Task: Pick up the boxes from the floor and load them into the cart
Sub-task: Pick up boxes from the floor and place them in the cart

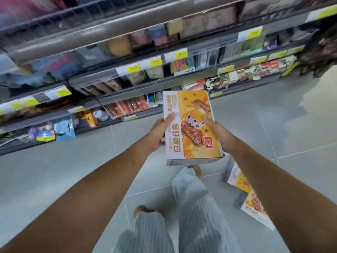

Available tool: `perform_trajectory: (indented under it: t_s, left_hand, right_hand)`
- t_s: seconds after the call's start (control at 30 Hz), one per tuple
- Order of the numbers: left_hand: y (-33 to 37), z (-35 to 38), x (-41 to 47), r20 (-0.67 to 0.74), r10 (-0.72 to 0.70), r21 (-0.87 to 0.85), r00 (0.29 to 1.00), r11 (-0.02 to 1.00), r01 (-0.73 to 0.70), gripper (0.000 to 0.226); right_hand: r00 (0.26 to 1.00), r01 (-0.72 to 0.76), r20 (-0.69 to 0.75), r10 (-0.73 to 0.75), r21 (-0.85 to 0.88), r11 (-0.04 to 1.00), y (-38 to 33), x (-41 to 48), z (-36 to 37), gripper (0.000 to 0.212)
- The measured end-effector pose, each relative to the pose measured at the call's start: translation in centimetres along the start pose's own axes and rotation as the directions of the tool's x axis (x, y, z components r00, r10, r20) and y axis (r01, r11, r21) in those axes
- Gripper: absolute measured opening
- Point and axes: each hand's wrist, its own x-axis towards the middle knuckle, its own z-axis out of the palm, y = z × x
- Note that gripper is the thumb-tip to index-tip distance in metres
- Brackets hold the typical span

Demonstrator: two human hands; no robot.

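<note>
The shelves (145, 83) fill the upper half of your view, several tiers running from left to right, packed with small packets and cartons, much of it blurred. Below them lies the grey tiled floor (273, 115), glossy, with pale joints.

Your two bare forearms reach forward from the lower corners and meet at the middle. Between them are your legs in pale striped trousers (197, 207), one leg ahead of the other.

You hold one box (193, 128) up off the floor in front of you, roughly level, its printed face towards you: orange and white, with pictures of food and a red label near your right wrist. It sits between you and the lowest shelf, touching neither.

Two more boxes of the same print lie on the floor by your right forearm, which partly hides them: the nearer box (255, 209) and the farther box (238, 178), just beside each other.

Your left hand (156, 134) grips the held box at its left edge, thumb flat on the white strip, fingers tucked underneath. Your right hand (220, 134) grips the right edge the same way, thumb on the orange face.

Yellow price tags (155, 63) line the shelf edges. Your tan shoes (196, 169) show at the trouser hems.
</note>
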Motion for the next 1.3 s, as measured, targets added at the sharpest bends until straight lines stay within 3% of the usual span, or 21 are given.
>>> perform_trajectory:
  t_s: [0.23,0.33,0.5,0.8,0.87,0.97,1.13,1.3]
  left_hand:
    - [-7.3,-12.5,-9.4,-0.168,0.069,-0.203,0.983,0.974,-0.103,0.065]
    - [-10.3,-16.8,-14.2,-0.228,0.076,-0.28,0.971,0.95,-0.14,0.059]
    - [-16.8,-26.5,-24.4,-0.323,0.089,-0.403,0.942,0.888,-0.222,0.051]
    - [-24.8,-40.8,-35.2,-0.521,-0.034,-0.57,0.853,0.757,-0.319,0.055]
    - [-26.4,-44.2,-36.8,-0.552,-0.071,-0.603,0.831,0.722,-0.339,0.049]
    - [-27.8,-48.2,-38.0,-0.572,-0.118,-0.646,0.812,0.675,-0.357,0.043]
    - [-29.2,-56.1,-39.6,-0.619,-0.192,-0.697,0.761,0.582,-0.42,0.044]
    - [-29.5,-64.5,-41.6,-0.677,-0.274,-0.708,0.683,0.495,-0.503,0.043]
  right_hand:
    - [0.994,-0.02,0.099,0.044,-0.231,0.973,1.4,-4.0,15.5,0.026]
    - [0.985,-0.046,0.148,0.09,-0.276,0.96,3.2,-5.5,21.1,0.041]
    - [0.97,0.003,0.226,0.092,-0.387,0.922,6.5,-9.2,34.4,0.047]
    - [0.92,0.146,0.367,0.134,-0.642,0.752,9.1,-12.0,54.8,0.035]
    - [0.903,0.174,0.399,0.16,-0.68,0.712,9.8,-12.0,59.6,0.038]
    - [0.886,0.238,0.431,0.172,-0.74,0.629,10.0,-11.0,65.5,0.06]
    - [0.835,0.288,0.483,0.265,-0.793,0.537,9.5,-8.5,76.5,0.047]
    - [0.774,0.417,0.549,0.316,-0.817,0.399,9.3,-6.3,88.1,0.055]
